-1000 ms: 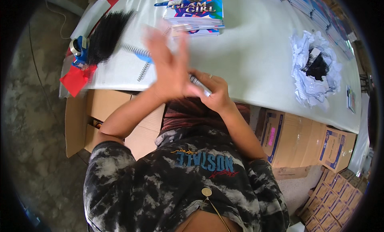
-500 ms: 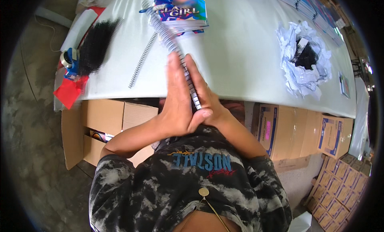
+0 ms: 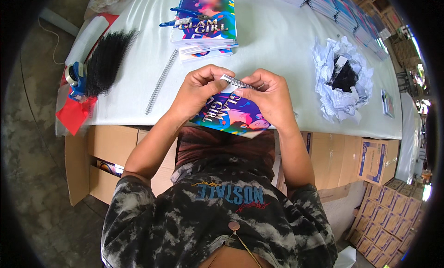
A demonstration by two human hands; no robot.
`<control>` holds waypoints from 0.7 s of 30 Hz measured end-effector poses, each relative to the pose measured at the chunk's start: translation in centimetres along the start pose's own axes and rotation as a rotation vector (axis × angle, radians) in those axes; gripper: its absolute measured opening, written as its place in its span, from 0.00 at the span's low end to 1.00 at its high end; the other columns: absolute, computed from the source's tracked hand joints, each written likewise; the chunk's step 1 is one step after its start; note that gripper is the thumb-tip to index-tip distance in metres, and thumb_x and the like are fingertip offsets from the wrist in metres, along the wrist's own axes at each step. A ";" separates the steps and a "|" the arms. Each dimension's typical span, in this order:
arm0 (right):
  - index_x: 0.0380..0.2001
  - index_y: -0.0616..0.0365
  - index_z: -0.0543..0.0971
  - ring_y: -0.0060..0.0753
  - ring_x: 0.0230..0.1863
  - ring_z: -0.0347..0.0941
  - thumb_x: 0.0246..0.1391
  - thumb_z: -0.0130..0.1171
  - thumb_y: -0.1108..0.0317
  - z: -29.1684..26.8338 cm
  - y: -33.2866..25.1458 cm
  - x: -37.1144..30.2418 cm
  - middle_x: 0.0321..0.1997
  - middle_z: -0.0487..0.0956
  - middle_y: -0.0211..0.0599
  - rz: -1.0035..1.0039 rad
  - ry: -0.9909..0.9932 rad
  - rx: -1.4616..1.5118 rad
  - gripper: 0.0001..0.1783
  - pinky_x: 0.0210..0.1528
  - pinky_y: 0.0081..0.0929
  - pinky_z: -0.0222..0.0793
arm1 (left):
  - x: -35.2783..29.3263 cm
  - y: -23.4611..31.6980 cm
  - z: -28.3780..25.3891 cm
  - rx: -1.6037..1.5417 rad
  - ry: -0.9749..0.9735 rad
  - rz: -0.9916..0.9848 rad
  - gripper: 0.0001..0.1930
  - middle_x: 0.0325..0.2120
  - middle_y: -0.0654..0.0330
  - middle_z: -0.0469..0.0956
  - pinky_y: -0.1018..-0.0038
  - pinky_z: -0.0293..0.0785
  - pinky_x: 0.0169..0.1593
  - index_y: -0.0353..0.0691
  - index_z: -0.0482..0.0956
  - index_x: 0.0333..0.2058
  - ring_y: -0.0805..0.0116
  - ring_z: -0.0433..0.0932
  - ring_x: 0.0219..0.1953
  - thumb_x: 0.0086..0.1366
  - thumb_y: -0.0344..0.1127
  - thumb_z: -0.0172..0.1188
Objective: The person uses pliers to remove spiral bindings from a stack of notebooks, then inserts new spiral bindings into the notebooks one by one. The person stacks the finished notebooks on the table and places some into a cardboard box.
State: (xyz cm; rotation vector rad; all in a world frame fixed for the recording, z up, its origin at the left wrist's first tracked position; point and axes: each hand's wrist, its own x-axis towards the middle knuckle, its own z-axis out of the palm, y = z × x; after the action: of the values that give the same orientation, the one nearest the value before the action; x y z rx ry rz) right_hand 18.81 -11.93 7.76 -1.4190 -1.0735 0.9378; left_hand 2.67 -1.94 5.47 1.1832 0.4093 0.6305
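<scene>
A spiral notebook (image 3: 236, 113) with a colourful illustrated cover lies tilted at the table's front edge, its coil edge away from me. My left hand (image 3: 203, 90) pinches the left end of that edge between thumb and fingers. Along the same edge, my right hand (image 3: 268, 94) grips the wire coil (image 3: 238, 82) and the cover, thumb on top. Part of the coil is hidden under my right fingers. Beyond my hands stands a stack of similar printed books (image 3: 208, 30), with a blue-handled tool (image 3: 185, 17) on top. A loose wire coil (image 3: 162, 82) lies left of the stack.
At the left are a bundle of black coils (image 3: 111, 60), a blue tape dispenser (image 3: 76, 78) and a red sheet (image 3: 74, 115). Crumpled paper (image 3: 323, 94) holding dark coils sits at the right. Notebook stacks (image 3: 333, 11) line the far right; cardboard boxes (image 3: 111, 141) stand below the table.
My palms, pressed around the coil before, have parted and now pinch the notebook's coil edge. The notebook's cover has come into view, and the coil no longer points away across the table.
</scene>
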 end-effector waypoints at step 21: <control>0.64 0.47 0.56 0.57 0.69 0.38 0.47 0.52 0.37 -4.1 9.9 -2.2 0.69 0.48 0.43 -0.113 0.042 -1.332 0.45 0.63 0.63 0.29 | -4.4 -2.8 -14.7 1.424 0.823 0.040 0.13 0.35 0.52 0.73 0.63 0.70 0.43 0.45 0.76 0.39 0.51 0.72 0.41 0.54 0.26 0.56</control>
State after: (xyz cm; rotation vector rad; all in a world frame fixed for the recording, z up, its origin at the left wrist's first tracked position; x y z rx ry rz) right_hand 23.24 -15.43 -1.64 -2.3375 -1.8456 -0.0264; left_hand -8.89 5.20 -2.21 2.2231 1.7216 0.8595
